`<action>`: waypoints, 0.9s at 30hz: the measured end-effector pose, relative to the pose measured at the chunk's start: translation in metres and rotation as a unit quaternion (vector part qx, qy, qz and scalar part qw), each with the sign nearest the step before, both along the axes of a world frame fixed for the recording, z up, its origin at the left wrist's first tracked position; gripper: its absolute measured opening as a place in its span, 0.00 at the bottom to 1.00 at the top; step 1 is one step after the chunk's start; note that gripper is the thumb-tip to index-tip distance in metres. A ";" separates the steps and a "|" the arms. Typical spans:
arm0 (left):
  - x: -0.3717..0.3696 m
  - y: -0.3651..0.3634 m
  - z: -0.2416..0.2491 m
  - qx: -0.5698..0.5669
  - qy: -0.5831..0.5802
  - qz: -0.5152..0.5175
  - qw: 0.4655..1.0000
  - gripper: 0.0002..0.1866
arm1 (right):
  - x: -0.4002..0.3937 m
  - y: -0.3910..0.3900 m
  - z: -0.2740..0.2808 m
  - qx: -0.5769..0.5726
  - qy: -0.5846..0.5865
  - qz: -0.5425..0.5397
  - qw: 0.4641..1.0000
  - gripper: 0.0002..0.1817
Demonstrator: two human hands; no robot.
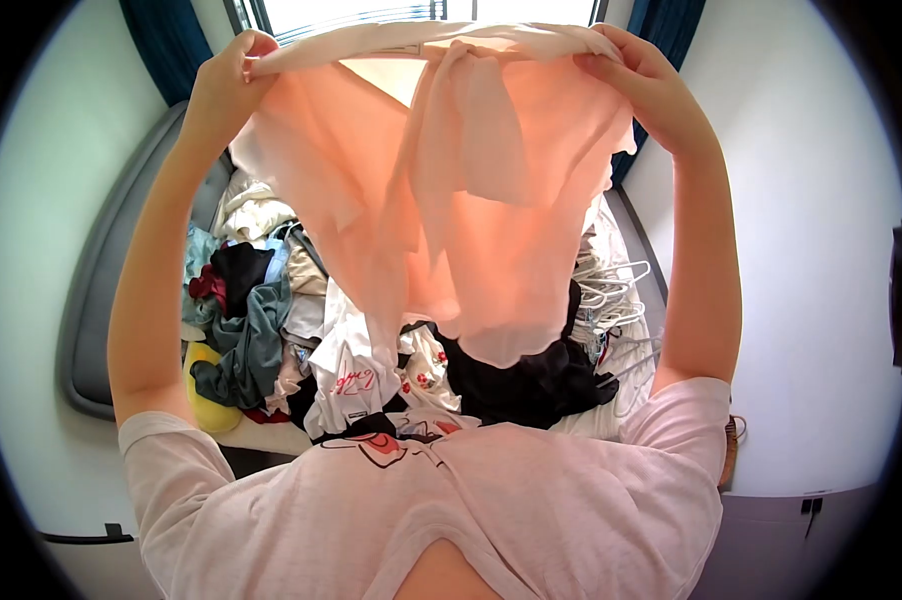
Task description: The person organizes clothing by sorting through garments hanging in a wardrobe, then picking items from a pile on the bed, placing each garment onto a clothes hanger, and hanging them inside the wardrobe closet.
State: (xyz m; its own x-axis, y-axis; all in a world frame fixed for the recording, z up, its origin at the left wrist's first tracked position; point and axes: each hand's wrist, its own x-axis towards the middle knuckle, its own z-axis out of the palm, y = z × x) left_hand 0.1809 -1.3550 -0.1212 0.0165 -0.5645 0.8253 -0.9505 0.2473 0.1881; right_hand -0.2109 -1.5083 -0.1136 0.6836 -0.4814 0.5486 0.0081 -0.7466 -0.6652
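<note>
A thin peach garment (371, 190) hangs spread out in front of me, light showing through it. Its upper edge runs almost level between my hands, and a loose tie (491, 135) dangles near its middle. My left hand (239, 68) pinches one end of that edge at the upper left. At the upper right, my right hand (633, 72) grips the other end between thumb and fingers. The lower hem overlaps a white shirt with red lettering (351, 370) and a black cloth (531, 390) in this view.
Heaped clothes cover the bed, among them a grey-green garment (246, 345) and a yellow item (209, 390) on the left. Several white hangers (611, 285) lie on the right. A grey headboard (101, 300) stands left, a window (361, 12) with dark blue curtains (166, 45) behind.
</note>
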 end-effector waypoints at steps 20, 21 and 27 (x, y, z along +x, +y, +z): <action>0.023 0.041 0.060 0.272 0.013 -0.058 0.961 0.12 | -0.012 -0.016 0.001 0.014 0.031 0.083 0.996 0.14; 0.030 0.040 0.062 0.275 0.020 -0.032 0.961 0.12 | -0.012 -0.017 0.000 0.022 0.022 0.069 0.997 0.14; 0.031 0.032 0.039 0.147 0.094 -0.095 0.980 0.16 | -0.003 -0.007 -0.010 0.057 0.065 0.019 0.996 0.17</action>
